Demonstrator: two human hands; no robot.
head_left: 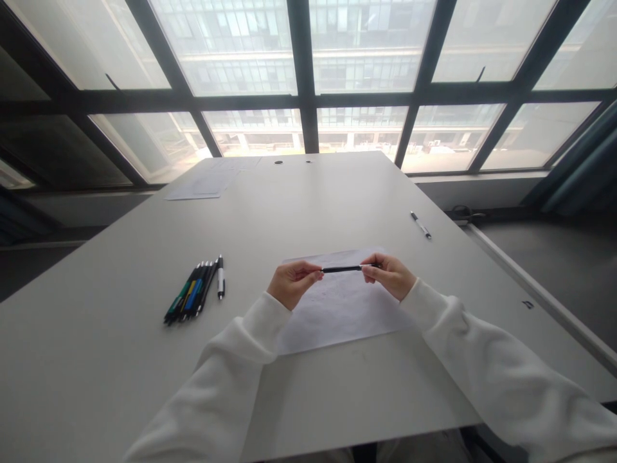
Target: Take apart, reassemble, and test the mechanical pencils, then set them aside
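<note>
Item: black pen [342, 269], held level over the paper sheet [337, 308], your left hand [293, 283] and right hand [389, 275] each pinching one end. Step: likely pulling apart; needs opposed grip. Pen row [195, 292] at nine o'clock; lone pen [421, 225] at two.

Grey table [120, 360] before dark-framed windows [308, 83]; bright daylight.
</note>
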